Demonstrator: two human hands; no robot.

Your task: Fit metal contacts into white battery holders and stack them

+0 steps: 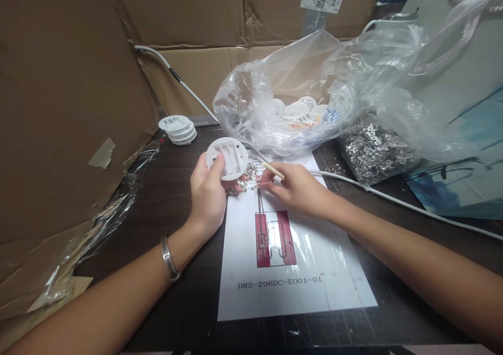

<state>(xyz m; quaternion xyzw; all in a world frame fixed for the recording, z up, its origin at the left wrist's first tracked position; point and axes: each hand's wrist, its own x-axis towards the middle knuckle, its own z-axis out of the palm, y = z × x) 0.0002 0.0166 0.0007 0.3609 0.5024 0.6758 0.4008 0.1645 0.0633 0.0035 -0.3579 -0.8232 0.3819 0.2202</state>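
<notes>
My left hand (208, 190) holds a round white plastic part (227, 158) by its lower left edge, its slotted side facing up, with the thumb on top. Small metal pieces (248, 179) lie in a pile under and beside that part, on a printed sheet (251, 297). At the right of the pile, my right hand (288, 185) has thumb and fingers closed around a thin cream-coloured stick (273, 170). Whether a metal piece is also between the fingertips is too small to tell. Dark tweezers (260, 203) lie on the sheet below the pile.
Stacked white discs (178, 130) stand at the back left. A clear plastic bag (251, 109) with white discs is behind my hands. To its right is a bag of metal pieces (375, 148). A white cable (412, 206) crosses the dark table (157, 302). Cardboard walls (70, 82) rise left and behind.
</notes>
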